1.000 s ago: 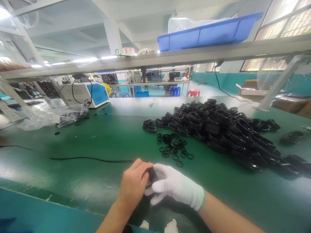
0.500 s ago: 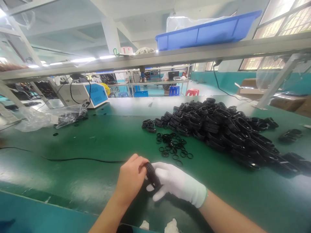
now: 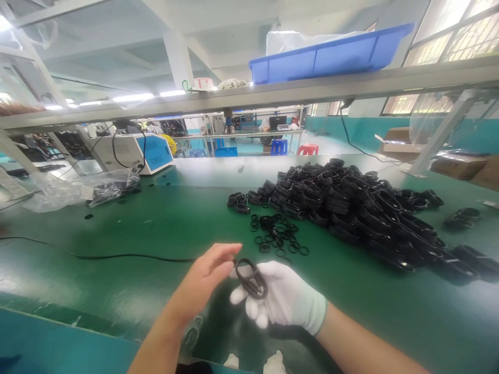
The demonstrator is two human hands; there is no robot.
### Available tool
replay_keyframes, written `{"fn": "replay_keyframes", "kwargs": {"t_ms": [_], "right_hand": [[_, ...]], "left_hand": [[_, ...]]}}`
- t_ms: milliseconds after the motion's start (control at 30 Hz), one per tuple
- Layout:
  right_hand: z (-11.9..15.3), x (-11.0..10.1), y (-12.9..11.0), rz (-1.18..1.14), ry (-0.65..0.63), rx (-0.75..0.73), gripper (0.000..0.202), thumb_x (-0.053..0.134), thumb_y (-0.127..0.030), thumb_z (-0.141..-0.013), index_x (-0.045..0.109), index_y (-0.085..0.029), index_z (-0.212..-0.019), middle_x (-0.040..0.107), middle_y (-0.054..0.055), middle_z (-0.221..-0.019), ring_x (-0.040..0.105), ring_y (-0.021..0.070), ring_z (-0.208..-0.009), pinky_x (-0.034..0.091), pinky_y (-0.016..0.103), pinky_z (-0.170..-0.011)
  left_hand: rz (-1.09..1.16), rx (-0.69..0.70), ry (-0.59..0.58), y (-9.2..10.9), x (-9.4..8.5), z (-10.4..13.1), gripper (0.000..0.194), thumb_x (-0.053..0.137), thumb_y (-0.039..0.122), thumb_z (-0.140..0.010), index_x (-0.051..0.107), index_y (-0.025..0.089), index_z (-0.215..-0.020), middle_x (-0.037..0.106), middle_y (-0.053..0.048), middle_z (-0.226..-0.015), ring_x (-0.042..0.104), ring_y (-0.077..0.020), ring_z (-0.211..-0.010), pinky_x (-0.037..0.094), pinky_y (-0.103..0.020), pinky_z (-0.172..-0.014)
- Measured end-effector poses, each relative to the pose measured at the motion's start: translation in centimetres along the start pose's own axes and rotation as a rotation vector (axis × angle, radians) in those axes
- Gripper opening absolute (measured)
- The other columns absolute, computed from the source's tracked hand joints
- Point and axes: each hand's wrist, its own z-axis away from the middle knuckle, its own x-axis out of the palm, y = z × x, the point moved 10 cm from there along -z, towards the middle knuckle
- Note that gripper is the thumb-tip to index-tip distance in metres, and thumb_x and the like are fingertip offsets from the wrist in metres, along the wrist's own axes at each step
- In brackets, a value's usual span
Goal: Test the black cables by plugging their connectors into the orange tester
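Observation:
My right hand (image 3: 283,293), in a white glove, holds a black cable coil (image 3: 252,280) tilted above the green table. The coil's oval loop faces up, and a shiny metal end shows inside it. Just left of it is my bare left hand (image 3: 205,275), its fingers stretched out and the thumb apart. From behind that hand a black cable tail (image 3: 136,256) runs left across the table; whether the fingers touch it is hidden. Beyond the hands lie many small black rings (image 3: 277,232) in a loose cluster.
A large pile of coiled black cables (image 3: 351,202) covers the table's right side. At the left are a clear plastic bag (image 3: 66,192) and a white-and-blue machine (image 3: 136,150). Overhead, a shelf (image 3: 218,98) carries a blue bin (image 3: 331,57).
My left fingers have come off the coil and straightened, shifting slightly left. In my right hand the coil has turned so its open loop faces up.

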Motion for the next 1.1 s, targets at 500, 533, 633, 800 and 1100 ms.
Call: {"fn": "replay_keyframes", "kwargs": {"t_ms": [500,533,633,800,1100], "right_hand": [[2.6,-0.2,-5.1,0.767,0.595,-0.261,0.048,0.070,-0.022,-0.069,0.055,-0.011,-0.112,0.065,0.005,-0.085,0.062,0.0140,-0.069,0.051,0.031,-0.067],[2.5,-0.2,-5.0,0.766,0.590,-0.268,0.047,0.069,-0.022,-0.068,0.055,-0.011,-0.112,0.064,0.006,-0.088,0.061,0.0146,-0.070,0.051,0.032,-0.067],[2.4,-0.9,-4.6,0.755,0.601,-0.256,0.056,0.067,-0.021,-0.067,0.048,-0.011,-0.119,0.062,0.007,-0.095,0.060,0.0134,-0.067,0.050,0.033,-0.065],[2.7,-1.3,-4.9,0.923,0.632,-0.289,0.073,0.067,-0.021,-0.070,0.035,-0.017,-0.135,0.058,0.008,-0.107,0.058,0.0133,-0.071,0.049,0.032,-0.066],[3.9,-3.7,-6.1,0.944,0.908,-0.408,0.070,0.056,-0.027,-0.077,0.028,-0.022,-0.141,0.054,0.009,-0.120,0.056,0.0132,-0.068,0.052,0.034,-0.066]], "left_hand": [[0.195,-0.116,0.073,-3.9,0.3,-0.4,0.029,0.051,0.038,-0.090,0.066,0.019,-0.104,0.070,-0.007,-0.098,0.063,-0.0234,-0.090,0.047,-0.037,-0.084],[0.187,-0.122,0.079,-3.9,0.2,-0.3,0.034,0.045,0.041,-0.092,0.065,0.018,-0.106,0.070,-0.008,-0.097,0.063,-0.0236,-0.088,0.047,-0.038,-0.083],[0.135,-0.119,0.058,-3.5,-0.1,0.0,0.037,0.038,0.040,-0.095,0.063,0.018,-0.111,0.069,-0.010,-0.106,0.061,-0.0248,-0.097,0.045,-0.040,-0.087],[-0.042,-0.065,-0.092,-1.5,0.5,0.4,0.021,0.060,0.014,-0.076,0.067,0.026,-0.092,0.066,-0.002,-0.112,0.057,-0.0250,-0.100,0.041,-0.038,-0.086],[-0.072,-0.039,-0.208,-1.7,-1.3,-6.3,0.002,0.061,0.017,-0.083,0.063,0.017,-0.082,0.066,0.001,-0.076,0.062,-0.0176,-0.073,0.048,-0.036,-0.073]]}}
